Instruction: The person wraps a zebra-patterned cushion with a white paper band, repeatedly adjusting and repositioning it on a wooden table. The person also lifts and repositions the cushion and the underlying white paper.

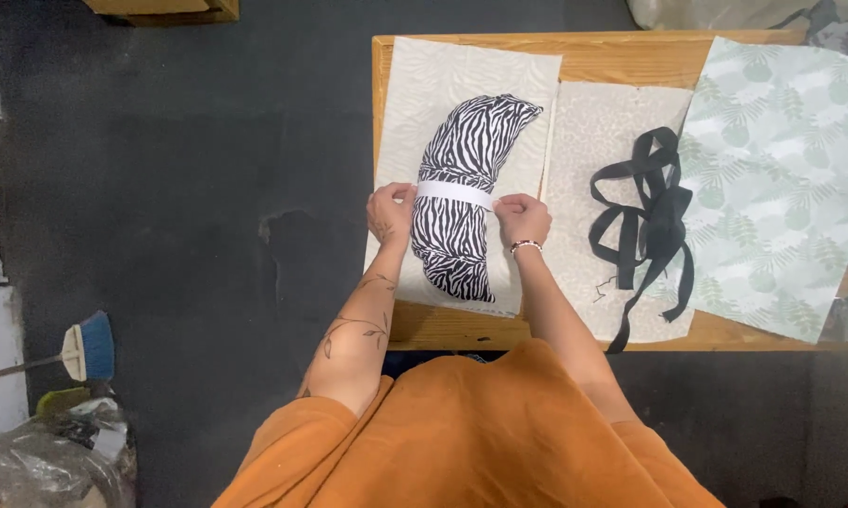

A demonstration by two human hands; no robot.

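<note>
A rolled bundle of zebra-striped fabric (464, 188) lies lengthwise on a pale patterned sheet (424, 85) on the wooden table (622, 56). A white band (454, 193) runs across the bundle's middle. My left hand (390, 213) pinches the band's left end against the roll. At the band's right end, my right hand (523, 219), with a beaded bracelet on the wrist, grips it the same way. Both hands press in at the bundle's sides.
A tangled black strap (652, 218) lies on a second pale sheet (593, 132) to the right. A green leaf-print fabric (782, 179) covers the table's right end. On the dark floor at left are a blue broom (87, 346) and a plastic bag (48, 466).
</note>
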